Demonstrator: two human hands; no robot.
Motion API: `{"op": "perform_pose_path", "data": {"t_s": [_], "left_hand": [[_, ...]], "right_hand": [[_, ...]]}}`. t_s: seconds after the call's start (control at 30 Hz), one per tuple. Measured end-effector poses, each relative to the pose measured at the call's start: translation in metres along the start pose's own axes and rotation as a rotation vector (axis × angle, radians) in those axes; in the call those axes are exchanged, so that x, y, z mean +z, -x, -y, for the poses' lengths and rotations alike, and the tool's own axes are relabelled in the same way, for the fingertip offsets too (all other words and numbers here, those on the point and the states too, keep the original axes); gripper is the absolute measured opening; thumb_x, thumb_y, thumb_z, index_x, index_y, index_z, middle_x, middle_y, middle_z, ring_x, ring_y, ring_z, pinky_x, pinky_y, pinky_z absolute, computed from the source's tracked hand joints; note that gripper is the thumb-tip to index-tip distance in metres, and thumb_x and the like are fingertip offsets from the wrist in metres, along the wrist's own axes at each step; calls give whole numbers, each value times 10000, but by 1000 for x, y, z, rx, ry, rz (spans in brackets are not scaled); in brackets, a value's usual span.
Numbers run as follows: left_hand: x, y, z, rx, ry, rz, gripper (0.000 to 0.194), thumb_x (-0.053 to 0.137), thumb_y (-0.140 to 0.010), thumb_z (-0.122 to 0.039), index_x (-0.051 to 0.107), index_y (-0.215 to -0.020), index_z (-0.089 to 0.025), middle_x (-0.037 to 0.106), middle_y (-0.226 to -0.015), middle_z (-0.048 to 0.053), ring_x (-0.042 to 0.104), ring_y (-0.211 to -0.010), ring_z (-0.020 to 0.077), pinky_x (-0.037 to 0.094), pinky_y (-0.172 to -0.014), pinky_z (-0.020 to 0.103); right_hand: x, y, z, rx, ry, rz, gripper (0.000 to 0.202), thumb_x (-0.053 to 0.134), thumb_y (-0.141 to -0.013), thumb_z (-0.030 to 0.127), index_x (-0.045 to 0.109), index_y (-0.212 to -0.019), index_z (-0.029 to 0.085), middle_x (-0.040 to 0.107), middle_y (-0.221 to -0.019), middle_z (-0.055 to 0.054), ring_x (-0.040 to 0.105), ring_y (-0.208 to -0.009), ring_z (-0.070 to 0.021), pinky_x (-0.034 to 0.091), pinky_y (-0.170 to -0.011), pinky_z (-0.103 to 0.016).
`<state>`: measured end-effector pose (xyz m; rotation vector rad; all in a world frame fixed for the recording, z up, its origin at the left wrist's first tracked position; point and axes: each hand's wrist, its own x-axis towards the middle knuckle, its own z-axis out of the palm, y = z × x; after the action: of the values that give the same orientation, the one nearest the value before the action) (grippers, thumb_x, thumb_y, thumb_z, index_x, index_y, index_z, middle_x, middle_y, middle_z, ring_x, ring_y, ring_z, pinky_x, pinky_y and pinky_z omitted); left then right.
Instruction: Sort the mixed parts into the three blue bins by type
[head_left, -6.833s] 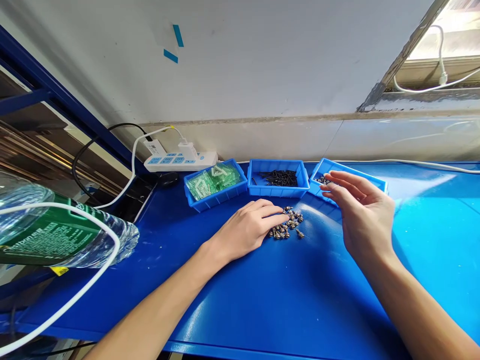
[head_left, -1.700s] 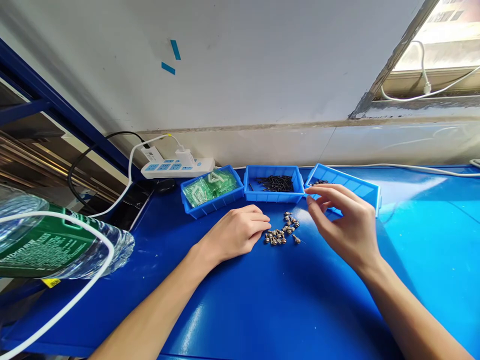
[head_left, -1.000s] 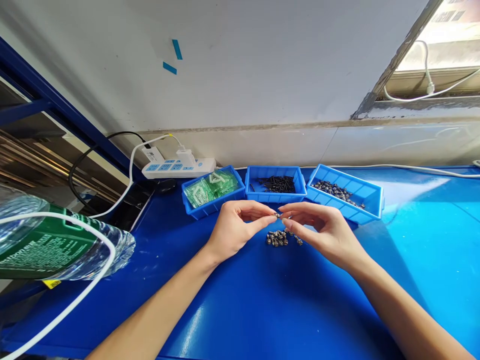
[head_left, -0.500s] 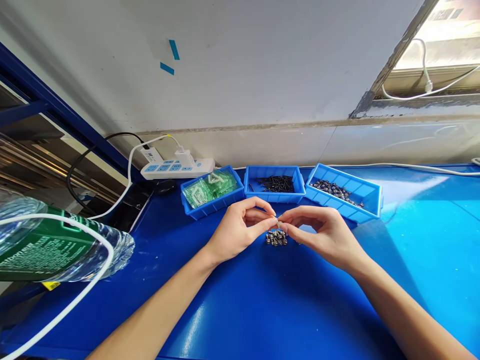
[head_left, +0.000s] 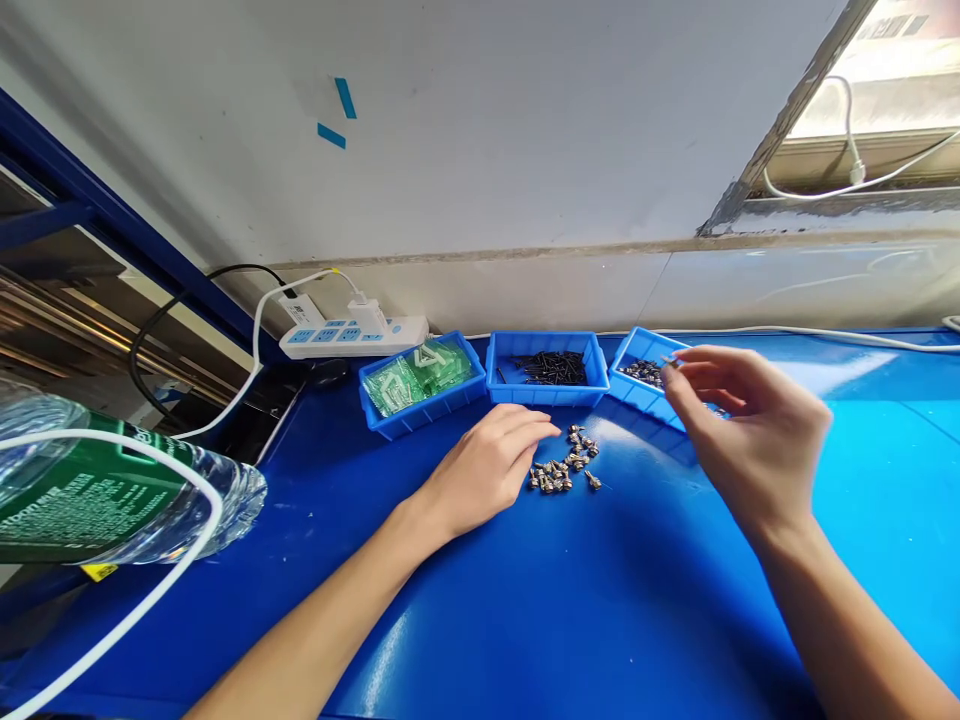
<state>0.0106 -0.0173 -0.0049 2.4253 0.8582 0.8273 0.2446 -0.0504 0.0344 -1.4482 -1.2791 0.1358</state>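
Note:
My left hand (head_left: 491,468) lies low over the blue table with its fingers stretched out, nothing seen in them. Right beside its fingertips is a loose group of small silvery metal fasteners (head_left: 559,474), screw-like with thick heads. My right hand (head_left: 750,430) is raised at the right blue bin (head_left: 660,405), thumb and forefinger pinched together. A tiny piece shows at their tips, too small to name. That bin holds many small metal parts (head_left: 643,372), partly hidden by the hand.
The middle blue bin (head_left: 547,395) contains black screws (head_left: 559,368). Green clear packets (head_left: 420,375) fill the left bin (head_left: 427,412). Behind stands a white power strip (head_left: 352,340). A large water bottle (head_left: 112,490) and a white cable (head_left: 214,530) are at left.
My hands, together over the fasteners before, have parted. The right has moved right and up to the right bin; the left has lowered and its fingers have straightened. More fasteners are uncovered.

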Motion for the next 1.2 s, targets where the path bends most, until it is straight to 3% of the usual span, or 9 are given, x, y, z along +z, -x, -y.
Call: {"op": "perform_pose_path", "data": {"t_s": [0.07, 0.17, 0.27, 0.4, 0.67, 0.87, 1.03, 1.2], "left_hand": [[2, 2, 2, 68, -75, 96, 417, 518, -955, -35, 693, -1297, -199, 705, -1377, 96, 605, -1321, 274, 545, -1114, 472], [5, 4, 3, 114, -132, 165, 491, 509, -918, 15, 686, -1324, -197, 711, -1371, 94, 562, -1371, 288, 537, -1127, 500], [4, 3, 3, 131, -132, 113, 440, 477, -929, 12, 718, -1258, -154, 762, -1248, 118, 633, -1266, 279, 586, -1062, 463], [-3, 1, 4, 62, -107, 24, 384, 471, -946, -13, 745, -1178, -152, 784, -1130, 106, 720, -1065, 240, 628, -956, 387], [-6, 2, 5, 0, -98, 0, 340, 484, -967, -47, 762, -1129, -155, 794, -1082, 96, 737, -1000, 237, 636, -913, 399], [-1, 2, 10, 17, -189, 51, 385, 505, -960, -26, 714, -1267, -126, 751, -1241, 124, 642, -1165, 264, 606, -1015, 447], [0, 3, 12, 41, -196, 83, 398, 514, -976, -42, 693, -1316, -145, 732, -1297, 118, 615, -1191, 267, 592, -1035, 458], [-3, 3, 12, 107, -191, 174, 479, 536, -923, 37, 705, -1302, -202, 722, -1352, 66, 597, -1234, 262, 579, -1041, 451]], "right_hand": [[-4, -4, -3, -28, 31, -2, 111, 751, -857, 335, 745, -936, 258, 749, -801, -43, 712, -690, -222, 618, -685, -378], [-3, -4, -5, -133, 39, 287, 111, 696, -872, 303, 766, -922, 234, 766, -821, -52, 690, -651, -199, 605, -642, -350], [3, 3, -7, -218, 104, 604, 218, 628, -878, 237, 791, -1022, 222, 785, -929, -75, 690, -668, -194, 601, -641, -343], [10, 12, -10, -230, 155, 806, 370, 599, -857, 181, 765, -1187, 204, 757, -1095, -112, 702, -714, -190, 622, -696, -351], [20, 18, -9, -175, 17, 833, 282, 590, -852, 165, 794, -1046, 175, 755, -906, -81, 690, -649, -170, 607, -618, -303], [26, 23, -7, -84, -58, 818, 279, 589, -791, 149, 797, -971, 195, 802, -840, -42, 707, -679, -177, 613, -690, -311], [21, 15, -3, 152, -252, 792, 154, 724, -793, 290, 802, -892, 201, 814, -853, -58, 748, -719, -211, 635, -695, -330], [13, 4, 3, 457, -532, 742, 257, 899, -700, 426, 833, -836, 218, 830, -871, -72, 792, -818, -245, 643, -745, -336]]}}
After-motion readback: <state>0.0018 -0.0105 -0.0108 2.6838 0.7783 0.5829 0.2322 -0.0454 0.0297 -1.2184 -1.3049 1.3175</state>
